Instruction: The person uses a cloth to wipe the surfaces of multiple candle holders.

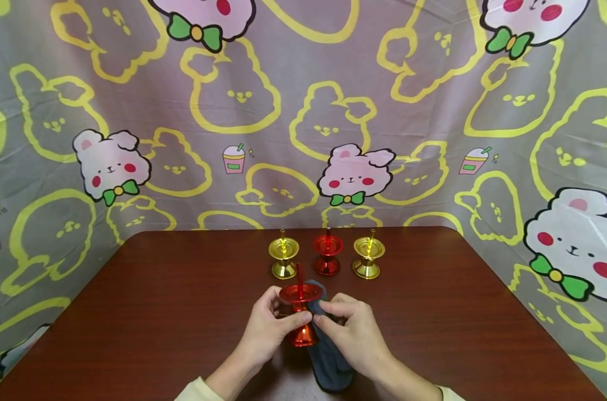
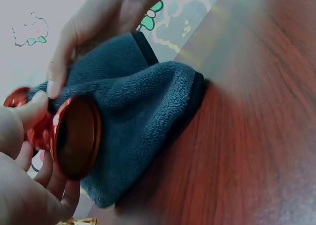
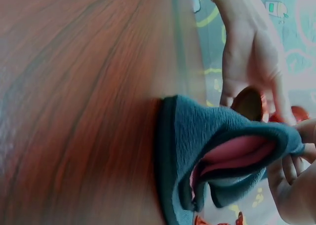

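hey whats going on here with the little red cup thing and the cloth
A person holds a red candle holder above the wooden table. The left hand grips its stem, while the right hand pinches a dark grey cloth against it; the cloth's lower end trails onto the table. Behind, three more holders stand in a row: gold, red and gold.

The red candle holder was shiny red plastic, with a cupped top, a thin red spike rising from it, a narrow stem and a flared bell base. It stood upright just above the table, near the middle of its front edge. The dark grey cloth was fleecy, folded, touching the holder's right side and trailing down to the front edge.
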### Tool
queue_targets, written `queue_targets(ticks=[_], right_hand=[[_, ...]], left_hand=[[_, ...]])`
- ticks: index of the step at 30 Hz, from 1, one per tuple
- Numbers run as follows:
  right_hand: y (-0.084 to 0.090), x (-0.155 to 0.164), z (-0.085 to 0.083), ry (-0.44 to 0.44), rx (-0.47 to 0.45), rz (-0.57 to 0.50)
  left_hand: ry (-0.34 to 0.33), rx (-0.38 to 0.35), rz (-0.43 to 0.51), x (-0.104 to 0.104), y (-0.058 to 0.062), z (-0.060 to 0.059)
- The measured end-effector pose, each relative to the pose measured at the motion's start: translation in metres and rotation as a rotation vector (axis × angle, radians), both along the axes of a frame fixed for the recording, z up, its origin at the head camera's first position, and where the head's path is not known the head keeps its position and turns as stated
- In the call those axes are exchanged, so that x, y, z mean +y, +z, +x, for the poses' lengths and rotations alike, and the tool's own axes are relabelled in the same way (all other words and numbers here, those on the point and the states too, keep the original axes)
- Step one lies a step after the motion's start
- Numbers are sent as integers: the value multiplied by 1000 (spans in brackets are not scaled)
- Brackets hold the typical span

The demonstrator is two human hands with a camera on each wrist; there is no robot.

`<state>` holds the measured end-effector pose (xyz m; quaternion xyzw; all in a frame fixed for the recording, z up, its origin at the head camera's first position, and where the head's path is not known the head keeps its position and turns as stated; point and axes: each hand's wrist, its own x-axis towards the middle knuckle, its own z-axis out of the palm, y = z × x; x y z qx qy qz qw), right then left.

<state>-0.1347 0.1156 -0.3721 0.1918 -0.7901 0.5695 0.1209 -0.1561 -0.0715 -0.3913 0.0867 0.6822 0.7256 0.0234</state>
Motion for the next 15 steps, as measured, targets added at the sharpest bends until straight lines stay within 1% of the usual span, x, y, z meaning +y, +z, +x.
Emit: queue_targets(ticks=[3, 6, 11, 15], right_hand=[[0, -2, 1, 23, -16, 2], [0, -4, 1, 32, -20, 1], [1, -4, 2, 43, 7, -8], [0, -3, 0, 65, 10, 2]], left_hand=[[43, -17, -17, 1, -3, -1], [68, -26, -33, -1, -5, -2], [75, -2, -36, -2, -4, -2], [64, -15, -30, -4, -4, -2]])
